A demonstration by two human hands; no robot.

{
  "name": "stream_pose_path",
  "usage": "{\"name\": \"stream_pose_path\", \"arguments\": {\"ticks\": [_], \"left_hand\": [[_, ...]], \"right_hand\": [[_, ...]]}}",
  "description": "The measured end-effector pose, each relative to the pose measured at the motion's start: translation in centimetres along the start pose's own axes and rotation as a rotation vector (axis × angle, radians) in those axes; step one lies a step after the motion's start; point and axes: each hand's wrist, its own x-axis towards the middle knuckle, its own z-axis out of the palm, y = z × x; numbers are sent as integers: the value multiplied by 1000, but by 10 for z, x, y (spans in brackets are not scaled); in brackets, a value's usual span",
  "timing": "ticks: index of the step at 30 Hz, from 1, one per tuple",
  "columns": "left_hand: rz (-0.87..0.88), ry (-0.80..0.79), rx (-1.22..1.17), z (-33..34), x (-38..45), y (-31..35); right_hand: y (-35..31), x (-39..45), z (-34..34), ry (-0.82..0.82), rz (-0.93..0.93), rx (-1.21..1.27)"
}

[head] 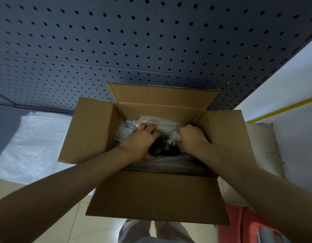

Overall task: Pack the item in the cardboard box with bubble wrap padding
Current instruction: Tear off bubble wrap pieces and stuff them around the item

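Note:
An open cardboard box [157,195] stands in front of me with all its flaps folded outward. Bubble wrap [162,124] lines its inside along the far wall and the bottom. Both my hands are down inside the box. My left hand [143,141] grips a black item [160,148] from the left, thumb under it and fingers curled over its top. My right hand [192,135] is curled on the right side of the item, clutching a fold of white wrap [172,139]. Most of the item is hidden by my hands.
A dark blue pegboard wall [134,41] rises right behind the box. A sheet of bubble wrap [29,142] lies on the floor to the left. A red plastic crate [242,225] sits at the lower right, flattened cardboard [262,137] at the right.

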Motion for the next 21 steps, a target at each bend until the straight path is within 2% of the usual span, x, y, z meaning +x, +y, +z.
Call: {"name": "stream_pose_path", "arguments": {"ticks": [3, 6, 9, 13, 18, 21], "left_hand": [[-39, 13, -18, 2, 1, -1], [-86, 21, -68, 1, 0, -3], [-101, -5, -71, -1, 1, -3], [-109, -5, -67, -1, -1, -2], [-131, -1, -100, 2, 0, -1], [-148, -1, -123, 2, 1, 0]], "right_hand": [[-1, -13, 0, 46, 45, 59], [-2, -33, 3, 111, 45, -121], [1, -45, 4, 11, -4, -102], [3, -48, -4, -39, -82, -18], [4, -47, 2, -161, -46, -67], [4, -45, 1, -127, 20, 79]]}}
